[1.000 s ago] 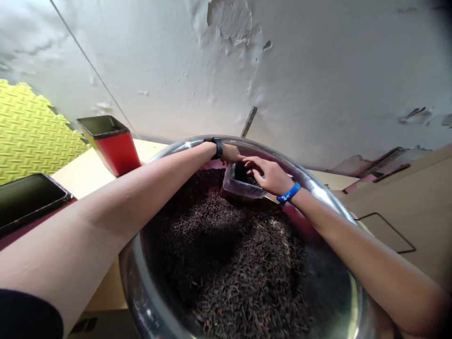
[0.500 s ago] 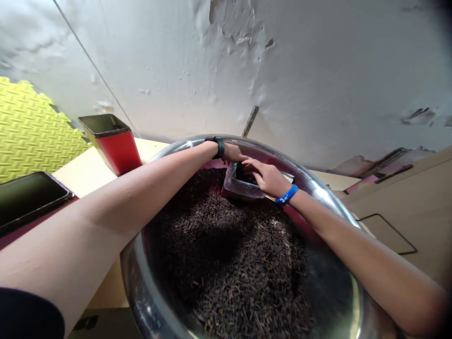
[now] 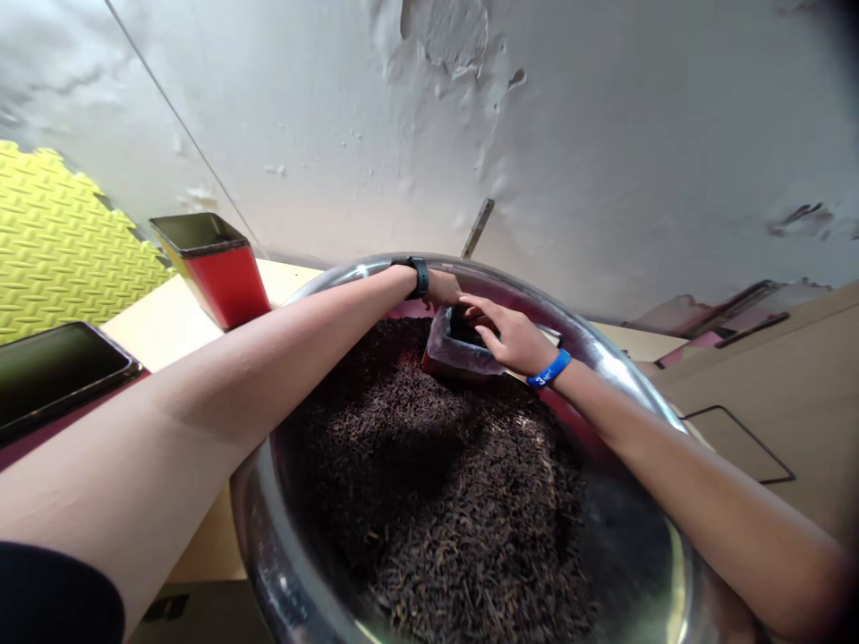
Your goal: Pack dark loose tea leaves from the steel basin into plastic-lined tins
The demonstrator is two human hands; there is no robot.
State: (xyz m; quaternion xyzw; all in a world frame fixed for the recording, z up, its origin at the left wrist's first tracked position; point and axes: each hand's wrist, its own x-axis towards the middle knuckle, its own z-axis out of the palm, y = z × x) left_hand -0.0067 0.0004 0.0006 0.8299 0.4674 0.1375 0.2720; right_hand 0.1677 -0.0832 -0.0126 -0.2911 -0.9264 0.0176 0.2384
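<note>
Showing the lined box [image 3: 470,362] at frame centre, beside the left hand [image 3: 443,286] with fingers too hidden to tell grip, under the right hand [image 3: 515,338] with fingers loosely open; perhaps liable to tip onto the shreds [image 3: 483,528] if pressed unevenly.

The left arm [image 3: 221,394] comes in from the low left corner and stretches far out, almost straight. A dark sleeve [image 3: 54,595] covers its upper part, and a black watch [image 3: 419,277] goes around the wrist. The left hand [image 3: 443,288] has its back up, and most of its fingers are hidden. The right arm [image 3: 671,456] reaches in from the low right, with a blue band [image 3: 548,368] on its wrist. The right hand [image 3: 520,343] has softly bent fingers [image 3: 484,306] and its thumb [image 3: 491,340] held apart. Both hands are close together; I cannot tell if they touch.
</note>
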